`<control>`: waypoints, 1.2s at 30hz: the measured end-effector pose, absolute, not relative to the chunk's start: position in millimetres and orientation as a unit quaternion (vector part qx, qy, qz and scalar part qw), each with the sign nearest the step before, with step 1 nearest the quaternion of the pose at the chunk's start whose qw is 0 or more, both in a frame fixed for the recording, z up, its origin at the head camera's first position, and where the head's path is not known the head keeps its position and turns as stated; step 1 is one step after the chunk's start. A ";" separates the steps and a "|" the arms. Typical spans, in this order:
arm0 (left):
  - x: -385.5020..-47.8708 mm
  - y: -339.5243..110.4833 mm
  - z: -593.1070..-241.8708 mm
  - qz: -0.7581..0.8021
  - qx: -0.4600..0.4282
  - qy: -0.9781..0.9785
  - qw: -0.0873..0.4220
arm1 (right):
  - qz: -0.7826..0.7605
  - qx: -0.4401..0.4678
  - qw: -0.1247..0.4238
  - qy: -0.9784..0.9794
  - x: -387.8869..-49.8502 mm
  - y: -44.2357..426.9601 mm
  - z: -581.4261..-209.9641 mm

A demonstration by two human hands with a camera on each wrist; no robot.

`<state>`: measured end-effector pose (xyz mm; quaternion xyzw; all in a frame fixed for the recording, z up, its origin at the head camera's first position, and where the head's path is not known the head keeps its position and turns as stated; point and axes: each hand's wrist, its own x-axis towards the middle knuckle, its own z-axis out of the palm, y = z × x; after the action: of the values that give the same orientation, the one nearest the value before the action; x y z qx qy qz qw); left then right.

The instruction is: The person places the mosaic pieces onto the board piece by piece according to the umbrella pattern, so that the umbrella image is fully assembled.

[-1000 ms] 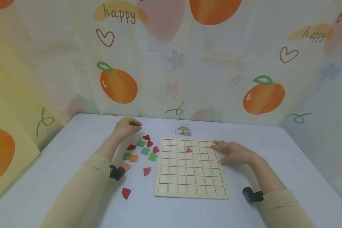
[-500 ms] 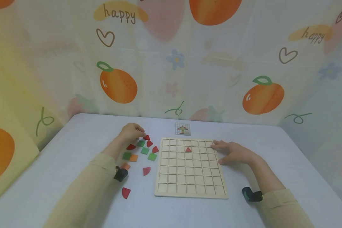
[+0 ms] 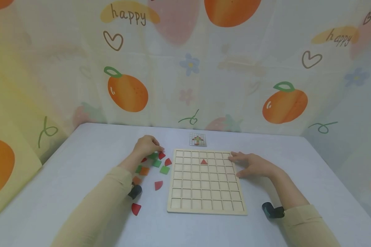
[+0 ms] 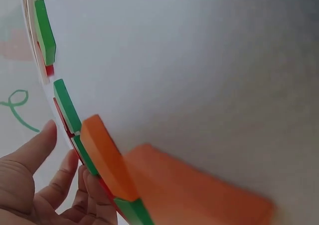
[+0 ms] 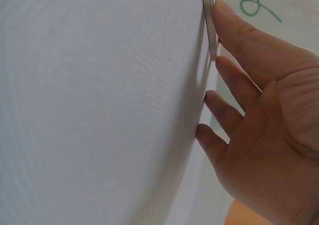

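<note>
In the head view my left hand [image 3: 146, 145] reaches over the far end of a loose group of flat coloured pieces. Its fingertips are beside a red quarter-circle piece [image 3: 162, 156], and the hand covers the farthest red piece. In the left wrist view a gap shows between thumb and index finger, with no piece visible in it. Green square tiles [image 3: 165, 169] and orange square tiles [image 3: 144, 171] lie under and near the wrist. My right hand [image 3: 255, 164], fingers spread, touches the right edge of a wooden grid board [image 3: 206, 214] with thumb and fingertips.
A red triangle [image 3: 204, 162] sits in one cell of the board. Behind the board lies a small picture card [image 3: 198, 140] with a gridded pattern. Two more red quarter-circle pieces, the nearer one [image 3: 136, 209] and another [image 3: 158, 185], lie left of the board. A printed cloth hangs behind the table.
My left hand has moved right and toward me, from beyond the pieces to over the farthest red one, which it now hides. The right hand stays at the board's edge.
</note>
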<state>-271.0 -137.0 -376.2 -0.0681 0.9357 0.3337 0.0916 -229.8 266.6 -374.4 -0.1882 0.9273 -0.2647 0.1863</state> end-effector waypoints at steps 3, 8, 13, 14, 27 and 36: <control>-269.6 -135.0 -376.0 0.323 -0.071 0.940 0.087 | -0.268 -0.190 0.186 0.926 -229.7 267.3 -374.5; -268.5 -133.3 -375.9 0.314 -0.073 0.943 0.080 | -0.267 -0.193 0.184 0.926 -229.7 267.9 -374.7; -268.2 -134.1 -377.4 0.316 -0.071 0.943 0.072 | -0.265 -0.191 0.185 0.927 -229.5 267.5 -374.9; -268.1 -134.3 -377.7 0.316 -0.069 0.944 0.069 | -0.266 -0.192 0.185 0.927 -229.4 267.4 -374.9; -270.0 -135.9 -379.2 0.334 -0.043 0.940 0.049 | -0.278 -0.194 0.183 0.923 -229.3 267.8 -375.1; -274.6 -136.0 -380.4 0.375 -0.029 0.925 0.047 | -0.275 -0.191 0.184 0.924 -229.1 267.2 -374.5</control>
<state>-274.6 -136.0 -380.4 -0.0286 0.9252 0.3754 0.0472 -229.1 267.2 -374.5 -0.1907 0.9241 -0.2750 0.1844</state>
